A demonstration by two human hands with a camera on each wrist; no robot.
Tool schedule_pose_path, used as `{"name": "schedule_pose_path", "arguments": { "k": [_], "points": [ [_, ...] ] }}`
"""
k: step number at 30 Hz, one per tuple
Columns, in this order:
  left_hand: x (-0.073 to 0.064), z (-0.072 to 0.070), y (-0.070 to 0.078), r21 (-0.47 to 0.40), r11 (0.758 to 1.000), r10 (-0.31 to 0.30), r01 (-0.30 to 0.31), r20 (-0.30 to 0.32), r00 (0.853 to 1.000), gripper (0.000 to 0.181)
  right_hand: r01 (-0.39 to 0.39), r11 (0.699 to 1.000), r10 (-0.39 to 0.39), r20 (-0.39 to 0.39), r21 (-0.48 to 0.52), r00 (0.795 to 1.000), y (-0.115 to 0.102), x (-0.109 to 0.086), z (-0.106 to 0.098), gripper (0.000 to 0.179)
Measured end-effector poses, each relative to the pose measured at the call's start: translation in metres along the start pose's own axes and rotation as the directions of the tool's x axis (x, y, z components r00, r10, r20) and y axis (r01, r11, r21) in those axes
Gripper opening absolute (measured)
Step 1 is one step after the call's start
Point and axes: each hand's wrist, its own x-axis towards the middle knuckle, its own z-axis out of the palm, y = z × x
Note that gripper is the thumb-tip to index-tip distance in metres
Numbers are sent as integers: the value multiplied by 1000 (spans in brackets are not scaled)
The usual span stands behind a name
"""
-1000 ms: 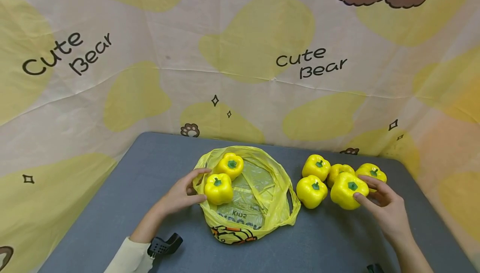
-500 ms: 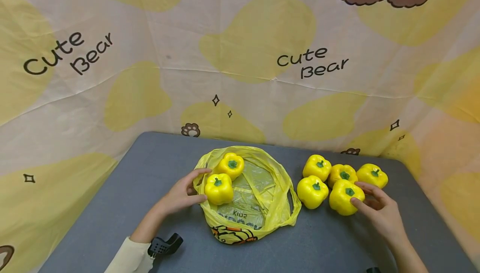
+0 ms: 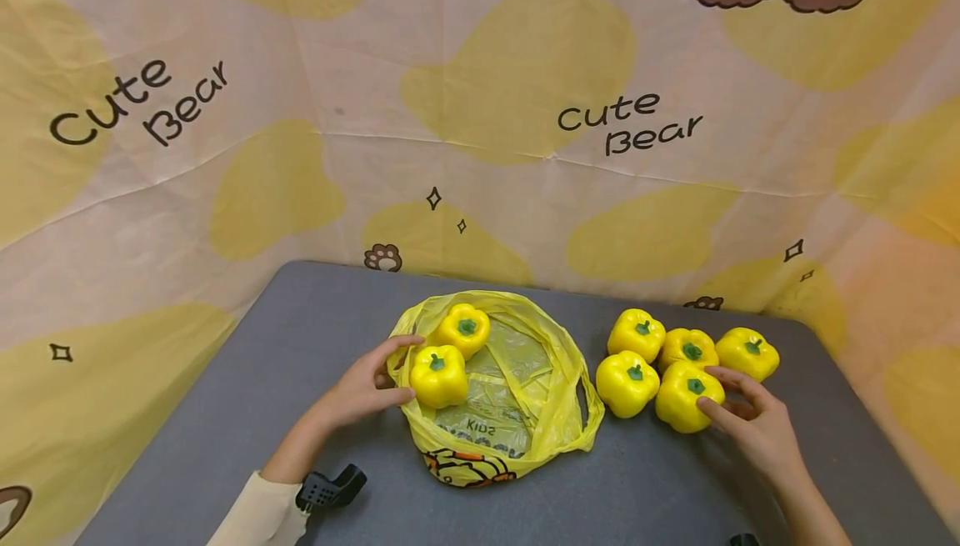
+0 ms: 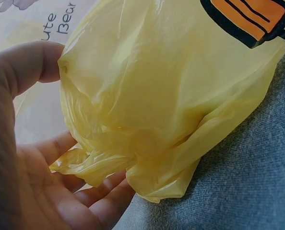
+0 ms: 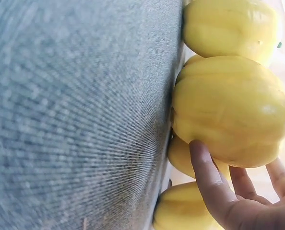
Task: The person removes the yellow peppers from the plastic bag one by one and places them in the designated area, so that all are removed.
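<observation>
A grey counter [image 3: 322, 321] stands before patterned cloth [image 3: 487, 71]. The left hand [image 3: 365, 388] loosely curls its fingers round the yellow bag [image 3: 561, 421] at its rim; the right hand [image 3: 757, 425], fingers and thumb parted, clasps the nearest pepper [image 3: 681, 404], outside the bag. An even grip and a wide bag mouth should serve best. Only the head view shows two peppers [image 3: 437, 383] inside.

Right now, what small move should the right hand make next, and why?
I'd probably have the right hand ease its grip on the yellow pepper: its fingers and thumb are around it, yet the pepper appears to rest on the table, beside the other loose peppers.
</observation>
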Motion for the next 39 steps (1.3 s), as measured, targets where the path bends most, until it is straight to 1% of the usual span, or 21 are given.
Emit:
{"name": "schedule_pose_path", "arguments": {
  "k": [7, 12, 17, 26, 29, 32, 34, 39],
  "points": [
    [1, -1, 2, -2, 1000, 12, -12, 6, 1000, 67, -6, 1000, 6, 21, 7, 1000, 1, 1, 0, 56],
    [2, -1, 2, -11, 1000, 13, -13, 7, 1000, 67, -13, 1000, 13, 30, -10, 999, 1, 1, -1, 57],
    [1, 0, 3, -33, 999, 19, -18, 8, 1000, 67, 25, 999, -24, 19, -42, 1000, 0, -1, -2, 57],
    [-1, -1, 4, -45, 999, 32, -31, 12, 999, 66, 82, 992, -83, -8, -94, 996, -1, -2, -3, 54],
    [-1, -2, 4, -50, 998, 29, -29, 14, 999, 66, 127, 986, -131, -25, -104, 991, -2, -3, -4, 51],
    [-1, -1, 4, -43, 999, 24, -24, 15, 1000, 66, 191, 977, -196, -50, -98, 979, -3, -5, -6, 47],
    [-1, -1, 4, -35, 999, 23, -22, 16, 1000, 66, 215, 973, -222, -73, -86, 972, -6, -7, -8, 45],
    [-2, -1, 4, -18, 1000, 19, -19, 13, 1000, 66, 201, 977, -209, -133, -67, 969, -17, -12, -13, 49]
  ]
}}
